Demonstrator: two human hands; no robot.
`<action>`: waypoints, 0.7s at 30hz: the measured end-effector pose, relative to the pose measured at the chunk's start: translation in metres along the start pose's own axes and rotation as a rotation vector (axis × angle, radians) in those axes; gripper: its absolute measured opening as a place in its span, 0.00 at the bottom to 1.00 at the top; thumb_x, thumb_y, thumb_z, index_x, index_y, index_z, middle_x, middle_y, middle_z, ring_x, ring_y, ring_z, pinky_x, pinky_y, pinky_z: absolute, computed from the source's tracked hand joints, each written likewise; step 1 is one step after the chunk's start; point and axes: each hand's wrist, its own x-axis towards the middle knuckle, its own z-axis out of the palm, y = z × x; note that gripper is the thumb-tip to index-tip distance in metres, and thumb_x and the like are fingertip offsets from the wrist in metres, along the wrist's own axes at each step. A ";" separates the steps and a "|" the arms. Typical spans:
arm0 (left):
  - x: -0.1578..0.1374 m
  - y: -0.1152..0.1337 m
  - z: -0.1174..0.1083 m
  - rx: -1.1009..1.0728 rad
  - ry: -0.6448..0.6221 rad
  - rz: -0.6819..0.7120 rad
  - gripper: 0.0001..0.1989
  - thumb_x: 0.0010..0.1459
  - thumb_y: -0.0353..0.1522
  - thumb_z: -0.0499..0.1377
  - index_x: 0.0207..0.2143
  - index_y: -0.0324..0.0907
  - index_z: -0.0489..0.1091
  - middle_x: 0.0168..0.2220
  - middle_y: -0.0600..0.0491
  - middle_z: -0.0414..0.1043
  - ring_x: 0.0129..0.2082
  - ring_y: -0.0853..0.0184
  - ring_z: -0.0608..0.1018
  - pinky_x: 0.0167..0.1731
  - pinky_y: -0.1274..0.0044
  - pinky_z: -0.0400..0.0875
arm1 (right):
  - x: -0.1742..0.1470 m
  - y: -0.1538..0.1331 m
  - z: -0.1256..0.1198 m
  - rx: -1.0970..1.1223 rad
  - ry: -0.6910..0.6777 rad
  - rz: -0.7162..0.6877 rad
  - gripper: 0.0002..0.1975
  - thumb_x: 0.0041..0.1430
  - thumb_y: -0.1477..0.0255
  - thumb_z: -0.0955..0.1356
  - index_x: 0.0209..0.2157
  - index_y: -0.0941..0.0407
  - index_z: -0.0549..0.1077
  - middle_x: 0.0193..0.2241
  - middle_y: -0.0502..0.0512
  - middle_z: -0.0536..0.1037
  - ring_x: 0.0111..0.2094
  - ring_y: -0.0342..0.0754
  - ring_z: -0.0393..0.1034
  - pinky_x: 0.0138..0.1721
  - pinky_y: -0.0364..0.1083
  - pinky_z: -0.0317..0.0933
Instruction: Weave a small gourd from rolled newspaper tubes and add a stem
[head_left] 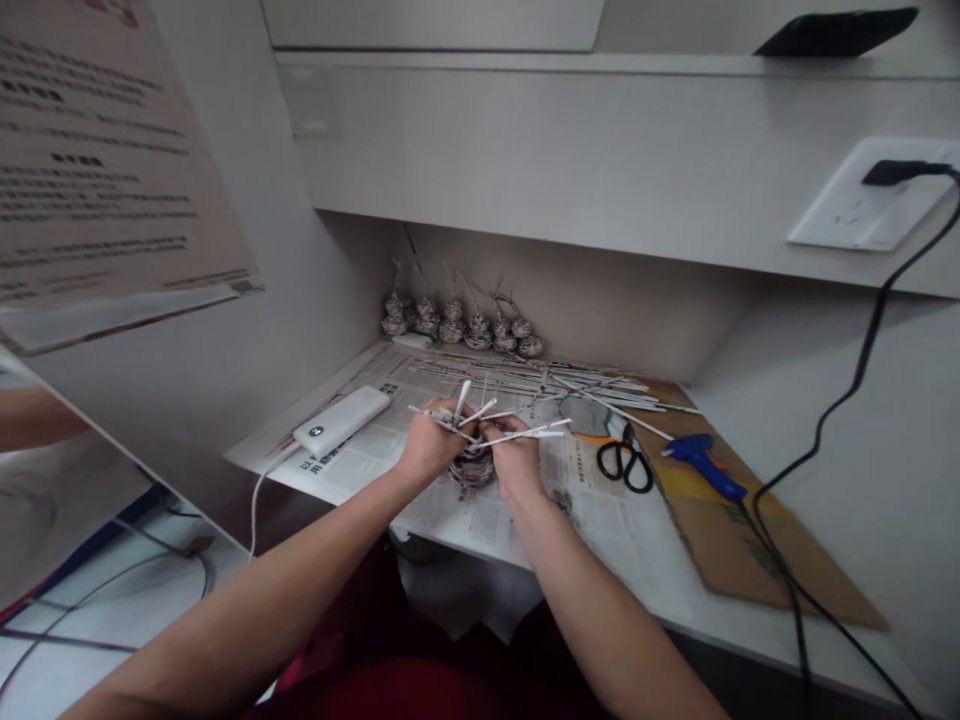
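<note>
Between my hands, above the newspaper-covered desk, is a small round basket woven from rolled newspaper strips. Loose white paper strips stick out from its top in several directions. My left hand is closed on the left side of the weave, fingers pinched near the strip ends. On the right, my right hand is closed too, its thumb and fingers gripping strips at the basket's rim. The fingertips partly hide the opening of the basket.
Several woven gourd shapes line the back wall. Long paper strips lie behind my hands. Scissors and a blue glue gun with a black cord rest to the right, by cardboard. A white power bank lies left.
</note>
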 end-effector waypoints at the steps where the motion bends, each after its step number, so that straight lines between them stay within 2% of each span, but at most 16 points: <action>1: 0.001 0.001 -0.001 0.006 -0.024 -0.001 0.04 0.52 0.30 0.58 0.28 0.42 0.74 0.28 0.51 0.76 0.33 0.65 0.76 0.37 0.76 0.69 | 0.000 0.000 -0.001 -0.022 0.002 -0.023 0.07 0.44 0.70 0.70 0.28 0.57 0.76 0.25 0.51 0.78 0.28 0.46 0.70 0.31 0.44 0.63; 5: 0.008 0.008 -0.009 0.069 -0.174 -0.021 0.05 0.49 0.28 0.58 0.29 0.41 0.73 0.28 0.52 0.76 0.31 0.64 0.77 0.33 0.76 0.69 | 0.001 0.000 -0.005 -0.115 -0.010 -0.098 0.06 0.45 0.71 0.69 0.28 0.55 0.75 0.24 0.50 0.77 0.27 0.46 0.70 0.30 0.43 0.62; 7: 0.012 0.011 -0.018 0.030 -0.250 -0.046 0.08 0.47 0.28 0.59 0.32 0.41 0.73 0.27 0.53 0.76 0.29 0.64 0.77 0.32 0.76 0.70 | 0.002 0.001 -0.006 -0.127 -0.010 -0.100 0.04 0.45 0.71 0.68 0.27 0.55 0.74 0.23 0.49 0.77 0.26 0.46 0.70 0.29 0.43 0.62; 9: 0.017 0.011 -0.030 -0.106 -0.385 -0.041 0.14 0.46 0.31 0.61 0.38 0.40 0.73 0.31 0.53 0.77 0.31 0.63 0.78 0.34 0.75 0.71 | 0.003 0.003 -0.006 -0.124 -0.003 -0.100 0.03 0.45 0.72 0.68 0.26 0.55 0.74 0.23 0.49 0.77 0.26 0.46 0.70 0.29 0.43 0.62; 11: 0.021 0.007 -0.044 -0.341 -0.559 -0.075 0.19 0.45 0.32 0.63 0.43 0.40 0.72 0.36 0.51 0.78 0.37 0.62 0.79 0.39 0.75 0.72 | 0.003 0.005 -0.006 -0.137 0.011 -0.099 0.03 0.45 0.72 0.68 0.26 0.55 0.73 0.22 0.49 0.77 0.26 0.46 0.70 0.29 0.43 0.62; 13: 0.024 0.002 -0.056 -0.497 -0.695 -0.126 0.19 0.47 0.30 0.62 0.44 0.40 0.72 0.40 0.50 0.78 0.43 0.62 0.78 0.45 0.73 0.70 | 0.003 0.007 -0.006 -0.153 0.020 -0.098 0.03 0.45 0.72 0.68 0.26 0.55 0.73 0.22 0.48 0.76 0.25 0.46 0.70 0.29 0.43 0.62; 15: 0.026 -0.003 -0.062 -0.597 -0.733 -0.191 0.18 0.47 0.30 0.62 0.44 0.40 0.73 0.40 0.49 0.78 0.43 0.62 0.77 0.46 0.72 0.70 | 0.002 0.008 -0.005 -0.157 0.012 -0.098 0.03 0.45 0.72 0.67 0.26 0.55 0.73 0.21 0.48 0.76 0.25 0.46 0.69 0.28 0.43 0.61; 17: 0.027 -0.006 -0.063 -0.637 -0.710 -0.254 0.17 0.47 0.30 0.63 0.42 0.41 0.75 0.38 0.49 0.79 0.40 0.62 0.78 0.43 0.72 0.72 | 0.002 0.009 -0.005 -0.156 -0.002 -0.104 0.04 0.45 0.72 0.67 0.25 0.55 0.74 0.22 0.48 0.76 0.25 0.46 0.69 0.28 0.43 0.61; 21: 0.030 -0.003 -0.054 -0.558 -0.621 -0.312 0.13 0.45 0.31 0.65 0.36 0.40 0.77 0.31 0.51 0.78 0.31 0.66 0.78 0.35 0.75 0.74 | 0.001 0.009 -0.004 -0.167 -0.010 -0.116 0.02 0.45 0.72 0.69 0.24 0.55 0.74 0.22 0.49 0.77 0.26 0.46 0.70 0.30 0.43 0.62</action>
